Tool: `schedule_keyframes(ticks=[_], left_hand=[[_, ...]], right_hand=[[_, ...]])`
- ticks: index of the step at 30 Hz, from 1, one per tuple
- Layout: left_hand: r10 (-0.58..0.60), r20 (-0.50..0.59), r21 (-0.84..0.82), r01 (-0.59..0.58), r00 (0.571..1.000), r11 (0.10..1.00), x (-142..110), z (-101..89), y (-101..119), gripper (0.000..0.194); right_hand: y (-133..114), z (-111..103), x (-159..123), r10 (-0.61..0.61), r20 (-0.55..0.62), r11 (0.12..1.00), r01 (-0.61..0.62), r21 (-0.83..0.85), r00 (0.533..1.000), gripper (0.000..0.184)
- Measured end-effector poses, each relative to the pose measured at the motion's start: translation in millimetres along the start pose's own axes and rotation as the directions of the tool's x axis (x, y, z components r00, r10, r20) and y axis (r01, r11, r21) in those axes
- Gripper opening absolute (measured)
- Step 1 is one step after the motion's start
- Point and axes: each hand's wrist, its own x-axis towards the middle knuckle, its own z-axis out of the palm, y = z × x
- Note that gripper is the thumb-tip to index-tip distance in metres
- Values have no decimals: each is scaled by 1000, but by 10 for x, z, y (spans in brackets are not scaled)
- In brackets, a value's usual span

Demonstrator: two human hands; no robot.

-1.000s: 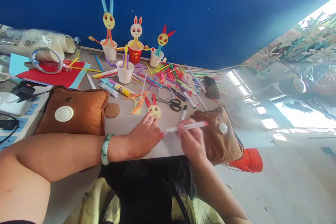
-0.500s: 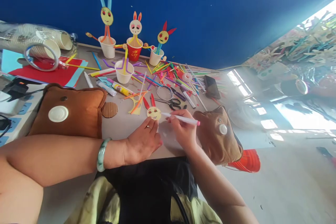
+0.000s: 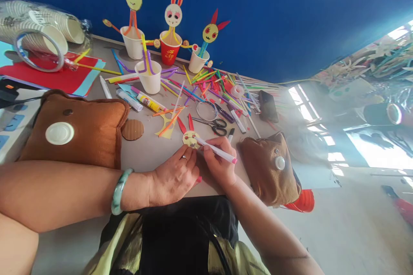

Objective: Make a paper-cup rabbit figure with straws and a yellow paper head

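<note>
A small yellow paper rabbit head (image 3: 190, 139) with red ears and drawn eyes lies on the table in front of me. My left hand (image 3: 176, 176) has its fingertips on the lower edge of this head, fingers together. Something small and pink pokes out by my left thumb; it looks like a pen cap. In my right hand (image 3: 220, 161) is a white marker (image 3: 217, 151) with a pink end, held like a pen. Its tip meets the right side of the paper face. My fingers partly hide the lower face.
Behind are paper cups (image 3: 150, 77) with straw figures, scattered coloured straws (image 3: 206, 79), black-handled scissors (image 3: 219, 127), tape (image 3: 206, 111) and a glue stick (image 3: 148, 102). Brown cushions (image 3: 87, 131) flank my arms. A cardboard disc (image 3: 133, 129) lies left, a phone (image 3: 268, 106) right.
My right hand has brought the marker leftward from beside the cushion onto the paper face. My left hand stays at the face's lower edge. The view has shifted slightly.
</note>
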Motion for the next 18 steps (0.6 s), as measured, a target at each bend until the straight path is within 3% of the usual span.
schedule_keyframes(ticks=[18], left_hand=[[10,76,-26,-8,997,1000,-8,-19,16,35]], right_hand=[[25,43,11,-12,73,999,16,-52,997,7]])
